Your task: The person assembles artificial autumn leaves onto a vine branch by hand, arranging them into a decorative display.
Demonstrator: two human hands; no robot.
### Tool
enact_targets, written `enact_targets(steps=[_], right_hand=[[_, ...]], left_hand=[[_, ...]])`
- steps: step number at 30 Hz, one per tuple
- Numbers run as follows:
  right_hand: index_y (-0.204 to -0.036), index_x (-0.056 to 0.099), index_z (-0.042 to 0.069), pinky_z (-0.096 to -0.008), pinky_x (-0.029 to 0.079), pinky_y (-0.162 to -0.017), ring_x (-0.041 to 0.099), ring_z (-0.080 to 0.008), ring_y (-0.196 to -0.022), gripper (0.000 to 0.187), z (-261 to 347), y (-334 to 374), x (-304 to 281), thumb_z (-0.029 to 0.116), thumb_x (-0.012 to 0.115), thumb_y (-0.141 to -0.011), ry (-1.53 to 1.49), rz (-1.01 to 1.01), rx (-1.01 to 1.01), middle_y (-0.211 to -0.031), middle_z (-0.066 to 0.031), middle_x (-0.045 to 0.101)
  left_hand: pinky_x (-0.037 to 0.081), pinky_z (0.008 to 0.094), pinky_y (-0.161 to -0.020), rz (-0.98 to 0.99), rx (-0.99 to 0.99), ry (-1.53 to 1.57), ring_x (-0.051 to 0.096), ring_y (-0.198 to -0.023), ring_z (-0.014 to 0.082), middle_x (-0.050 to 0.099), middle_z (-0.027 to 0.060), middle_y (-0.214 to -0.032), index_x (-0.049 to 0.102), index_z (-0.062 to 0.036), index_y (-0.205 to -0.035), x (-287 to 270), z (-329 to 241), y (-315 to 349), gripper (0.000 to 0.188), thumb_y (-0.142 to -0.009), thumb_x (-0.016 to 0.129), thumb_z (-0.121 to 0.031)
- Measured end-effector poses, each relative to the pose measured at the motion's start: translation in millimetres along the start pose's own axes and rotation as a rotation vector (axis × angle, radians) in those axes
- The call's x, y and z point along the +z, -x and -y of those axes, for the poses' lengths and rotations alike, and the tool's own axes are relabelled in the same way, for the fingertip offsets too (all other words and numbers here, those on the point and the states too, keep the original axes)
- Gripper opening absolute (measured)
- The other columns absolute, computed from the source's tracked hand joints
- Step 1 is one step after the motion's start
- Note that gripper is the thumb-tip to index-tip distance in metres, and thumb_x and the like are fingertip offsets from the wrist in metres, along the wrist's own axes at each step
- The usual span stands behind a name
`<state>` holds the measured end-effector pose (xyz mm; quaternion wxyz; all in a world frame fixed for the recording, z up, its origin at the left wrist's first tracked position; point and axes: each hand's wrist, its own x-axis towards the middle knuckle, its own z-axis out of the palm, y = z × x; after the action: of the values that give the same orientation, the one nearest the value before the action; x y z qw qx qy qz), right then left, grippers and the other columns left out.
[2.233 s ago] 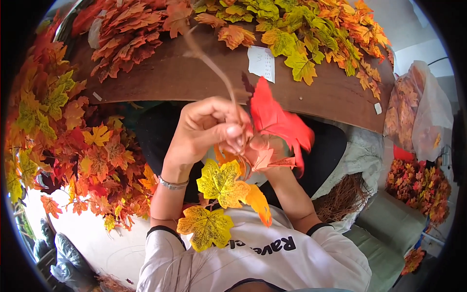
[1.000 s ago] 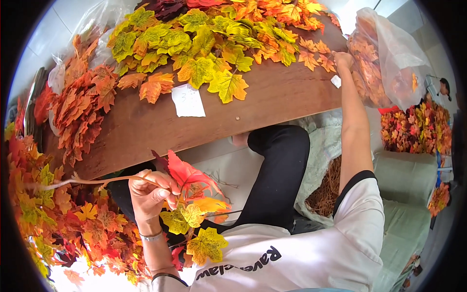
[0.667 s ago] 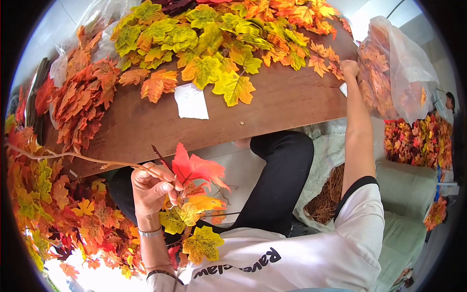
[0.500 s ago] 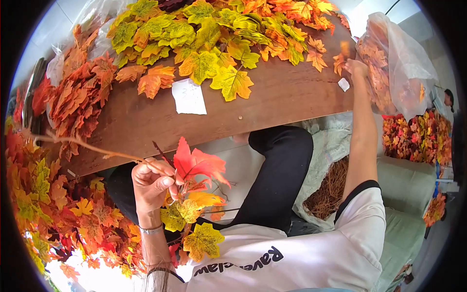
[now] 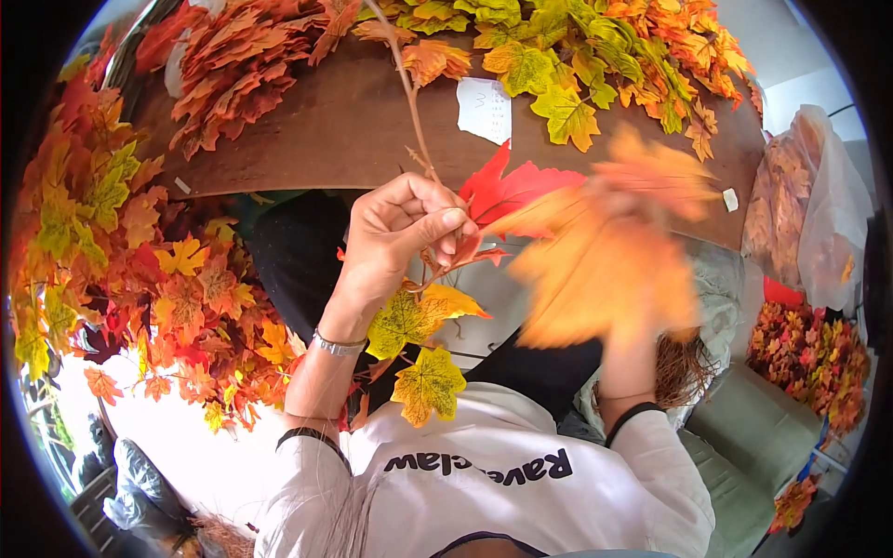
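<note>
My left hand pinches an artificial branch between thumb and fingers. Its brown bare stem points up toward the table. Below and beside the fingers hang a red maple leaf and yellow-green maple leaves. To the right, an orange leaf spray, smeared by motion, is in the air close to the red leaf. It covers my right hand, whose forearm rises behind it; the right fingers are hidden, but the spray moves with that hand.
Piles of rust-red leaves, yellow-green leaves and orange leaves lie on the brown table. A paper note is near the middle. Leafy branches crowd the left; a clear bag of leaves is at right.
My right hand has come back from beside the clear bag toward the left hand, bringing the orange spray. The left hand has moved right and up, and its branch now points upward. The view has shifted.
</note>
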<state>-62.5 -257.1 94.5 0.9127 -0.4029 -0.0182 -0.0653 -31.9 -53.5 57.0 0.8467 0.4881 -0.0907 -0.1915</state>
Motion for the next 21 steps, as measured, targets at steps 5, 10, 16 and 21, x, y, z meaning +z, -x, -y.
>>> enact_targets(steps=[5, 10, 16, 21], right_hand=[[-0.089, 0.057, 0.001, -0.0247, 0.039, -0.053, 0.047, -0.0099, -0.059, 0.021, -69, -14, 16, 0.019, 0.062, -0.078, -0.259, 0.019, 0.464, -0.072, -0.0010, 0.050], [-0.095, 0.058, 0.005, -0.0356, 0.045, -0.053, 0.052, -0.0196, -0.059, 0.021, -79, 2, 36, 0.022, 0.054, -0.083, -0.391, -0.042, 0.599, -0.068, -0.0043, 0.053], [-0.092, 0.055, 0.003, -0.0323, 0.044, -0.053, 0.051, -0.0178, -0.057, 0.022, -85, 6, 38, 0.022, 0.058, -0.081, -0.374, -0.040, 0.577, -0.067, -0.0034, 0.050], [-0.092, 0.055, 0.004, -0.0317, 0.044, -0.052, 0.050, -0.0192, -0.056, 0.020, -87, 7, 38, 0.022, 0.055, -0.083, -0.466, -0.079, 0.594, -0.066, -0.0040, 0.049]], left_hand=[[0.046, 0.0189, -0.050, 0.014, 0.069, 0.049, 0.054, -0.058, 0.0075, 0.060, 0.0092, -0.077, 0.051, -0.0001, -0.080, 0, -4, 9, 0.007, -0.080, 0.058, -0.002], [0.046, 0.0185, -0.050, -0.009, 0.092, 0.077, 0.053, -0.057, 0.0070, 0.060, 0.0095, -0.077, 0.050, -0.0002, -0.080, -6, -4, 14, 0.007, -0.081, 0.057, -0.002], [0.047, 0.0187, -0.052, -0.013, 0.104, 0.108, 0.053, -0.058, 0.0069, 0.060, 0.0093, -0.077, 0.050, 0.0000, -0.081, -9, -3, 16, 0.006, -0.081, 0.056, -0.002], [0.048, 0.0187, -0.053, 0.010, 0.122, 0.107, 0.054, -0.059, 0.0072, 0.059, 0.0093, -0.077, 0.050, 0.0004, -0.081, -8, -2, 17, 0.006, -0.082, 0.056, -0.001]])
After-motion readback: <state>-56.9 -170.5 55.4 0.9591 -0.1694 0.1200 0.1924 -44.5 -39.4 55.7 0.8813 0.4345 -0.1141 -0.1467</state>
